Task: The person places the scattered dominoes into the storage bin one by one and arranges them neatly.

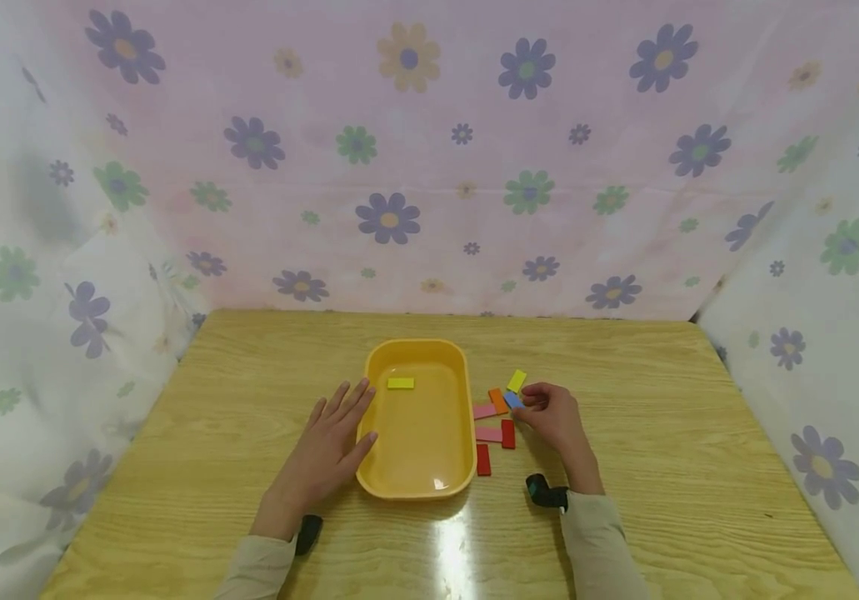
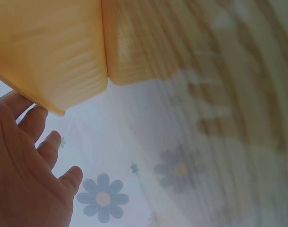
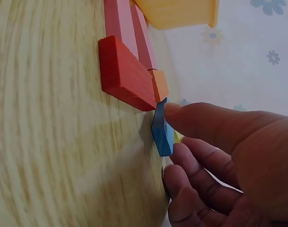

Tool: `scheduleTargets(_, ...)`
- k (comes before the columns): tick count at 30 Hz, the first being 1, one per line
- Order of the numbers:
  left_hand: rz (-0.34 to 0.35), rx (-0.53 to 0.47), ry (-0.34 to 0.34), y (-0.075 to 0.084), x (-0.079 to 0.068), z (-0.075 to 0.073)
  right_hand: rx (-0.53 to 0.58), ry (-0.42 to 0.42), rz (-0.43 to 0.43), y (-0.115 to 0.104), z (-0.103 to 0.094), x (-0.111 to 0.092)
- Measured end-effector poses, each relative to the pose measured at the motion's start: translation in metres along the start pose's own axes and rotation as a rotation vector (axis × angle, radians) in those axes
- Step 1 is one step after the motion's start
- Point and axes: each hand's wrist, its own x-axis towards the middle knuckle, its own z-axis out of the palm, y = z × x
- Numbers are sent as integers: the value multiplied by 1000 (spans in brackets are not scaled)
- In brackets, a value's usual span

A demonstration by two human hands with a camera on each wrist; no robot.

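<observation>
A yellow plastic tray [image 1: 417, 492] stands on the table with one yellow block [image 1: 401, 383] lying inside it. My left hand [image 1: 324, 454] rests at the tray's left rim, its fingers spread and fairly straight. To the right of the tray, my right hand [image 1: 558, 421] pinches a small blue block [image 3: 164, 135] between thumb and fingers, low over the wood. Touching or close to the blue block are an orange block [image 1: 498, 402] and another yellow block [image 1: 516, 381]. Two pink blocks [image 1: 488, 434] and two red blocks [image 1: 508, 434] lie nearer the tray's right side.
The wood-grained table [image 1: 669, 467] ends at a back edge against a flowered cloth [image 1: 436, 167], and similar cloth hangs at both sides. A dark strap device [image 1: 545, 492] sits at the right wrist, and another [image 1: 308, 534] at the left.
</observation>
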Motion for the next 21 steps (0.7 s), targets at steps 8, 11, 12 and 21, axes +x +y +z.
scheduleTargets(8,2,7,5,-1,1,1,-52,-29,-2,-4,2,3)
scheduleTargets(11,0,12,5,-1,1,1,-84,-40,-8,-7,2,4)
scheduleTargets(12,-1,11,4,-1,1,1,-97,-44,-10,-7,2,4)
scheduleTargets(21,-3,14,1,0,1,1,-131,-92,-17,-8,-1,5)
